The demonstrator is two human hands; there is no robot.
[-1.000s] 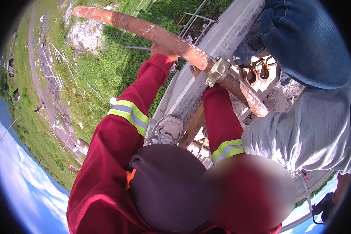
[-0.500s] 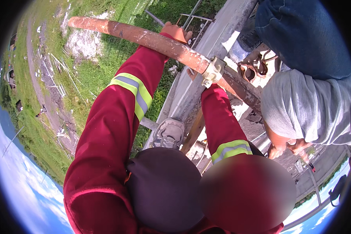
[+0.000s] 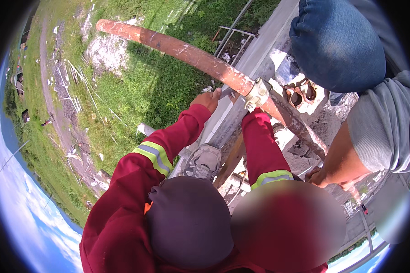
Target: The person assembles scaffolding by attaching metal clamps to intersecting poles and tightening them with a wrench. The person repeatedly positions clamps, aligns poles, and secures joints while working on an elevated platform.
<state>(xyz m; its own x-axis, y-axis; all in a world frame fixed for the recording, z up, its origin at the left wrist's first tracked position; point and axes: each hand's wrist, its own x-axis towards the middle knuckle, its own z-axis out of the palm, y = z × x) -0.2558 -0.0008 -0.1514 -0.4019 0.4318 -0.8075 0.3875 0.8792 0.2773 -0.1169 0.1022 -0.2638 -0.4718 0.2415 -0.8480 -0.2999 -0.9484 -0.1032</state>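
Observation:
A rust-red, paint-spattered pipe point(image 3: 182, 50) runs from the upper left down to the right, with a metal scaffold clamp point(image 3: 258, 93) round it. My left hand point(image 3: 208, 100) is below the pipe, left of the clamp, closed round a grey bar-shaped tool point(image 3: 225, 92) whose kind I cannot make out. My right sleeve point(image 3: 262, 141) reaches up to the underside of the clamp. The right hand is almost wholly hidden behind the pipe and clamp, so its grip does not show.
Two rusty clamps point(image 3: 301, 93) lie right of the pipe. Close by on the right is a co-worker in jeans point(image 3: 337, 45) and a grey shirt, hands point(image 3: 321, 177) low. A grey beam point(image 3: 223, 125) passes beside a dusty shoe point(image 3: 202, 161). Grassy ground point(image 3: 136, 86) lies far below.
My left hand has come down from behind the pipe, back toward me, with the grey tool in it. My right arm stays by the clamp. The co-worker's forearm shows more fully.

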